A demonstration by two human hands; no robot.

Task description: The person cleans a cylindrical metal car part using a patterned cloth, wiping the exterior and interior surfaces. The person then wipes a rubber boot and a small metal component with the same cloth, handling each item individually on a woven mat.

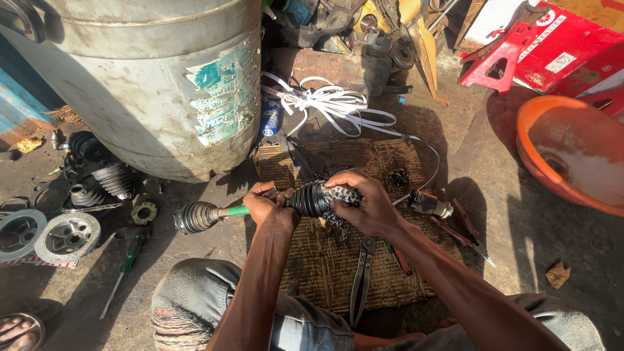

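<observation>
I hold a car drive shaft with a green rod (235,210) level across my lap. My left hand (270,207) grips the shaft just beside a ribbed black rubber boot (308,199). My right hand (365,201) wraps over the boot's wider end, pressing a spotted rag (339,194) against it. The shaft's far metal joint (195,217) sticks out to the left, and its other end (430,205) shows past my right hand.
A woven mat (338,260) lies under my hands with pliers (361,281) and red-handled tools (463,227). A large metal drum (156,84) stands ahead. Spare boots (114,179), metal discs (66,238) and a green screwdriver (127,261) lie left; an orange basin (572,151) sits right.
</observation>
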